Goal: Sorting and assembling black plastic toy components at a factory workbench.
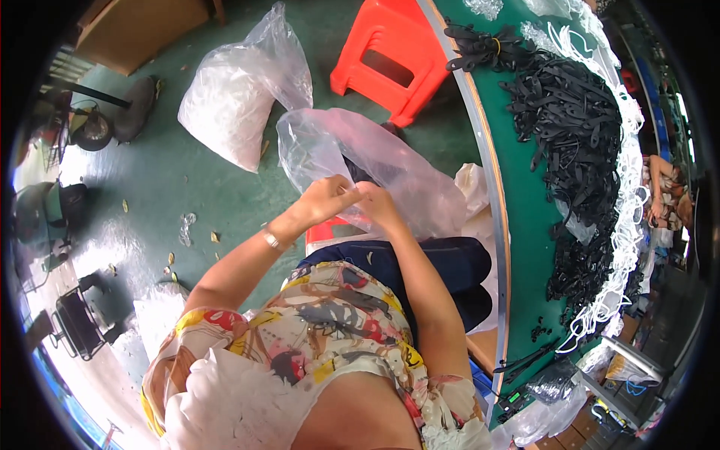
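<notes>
My left hand [328,199] and my right hand [377,203] meet in front of my lap, fingers pinched together and almost touching. Both are at the near edge of a large clear plastic bag [405,161], which spreads beyond them toward the table. They seem to grip its film; the exact spot between the fingertips is too small to make out. Something dark shows through the bag's film. Farther off on the floor stands another clear bag [232,105], filled with white material.
A red plastic stool [418,56] stands beyond the bags. To the right, a green table [517,247] carries a heap of black straps [566,120] and white cords [626,202]. Small scraps [215,237] litter the floor at left. Another person [661,191] sits past the table.
</notes>
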Available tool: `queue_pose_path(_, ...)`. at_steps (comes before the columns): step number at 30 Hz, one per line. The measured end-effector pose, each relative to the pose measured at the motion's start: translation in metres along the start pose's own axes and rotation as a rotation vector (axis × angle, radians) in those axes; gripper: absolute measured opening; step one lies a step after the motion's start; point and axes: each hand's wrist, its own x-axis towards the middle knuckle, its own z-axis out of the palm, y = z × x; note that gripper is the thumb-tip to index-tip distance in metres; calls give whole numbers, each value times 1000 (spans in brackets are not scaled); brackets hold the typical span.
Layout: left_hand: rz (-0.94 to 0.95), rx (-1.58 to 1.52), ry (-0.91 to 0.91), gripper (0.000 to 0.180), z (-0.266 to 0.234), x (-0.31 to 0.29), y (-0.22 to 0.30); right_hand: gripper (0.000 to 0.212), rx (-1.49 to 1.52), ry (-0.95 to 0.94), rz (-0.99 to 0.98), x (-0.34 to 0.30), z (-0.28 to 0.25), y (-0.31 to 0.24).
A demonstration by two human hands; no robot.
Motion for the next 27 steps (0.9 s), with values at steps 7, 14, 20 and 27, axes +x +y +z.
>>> queue_pose_path(7, -492, -536, -88, 54, 47, 55, -75, 30, -10, -120, -24, -13, 10, -7)
queue_pose_path(14, 113, 1008, -426, 34, 89, 164, -147, 22, -15, -194, -30, -16, 8, -5)
queue_pose_path(20, 275, 645, 12, 36, 78, 136, -141, 41, 33, 162, 325, -5, -3, 31)
queue_pose_path(27, 278, 76, 177, 36, 50, 63, -65, 46, -83, 341, 60, 7, -46, 4)
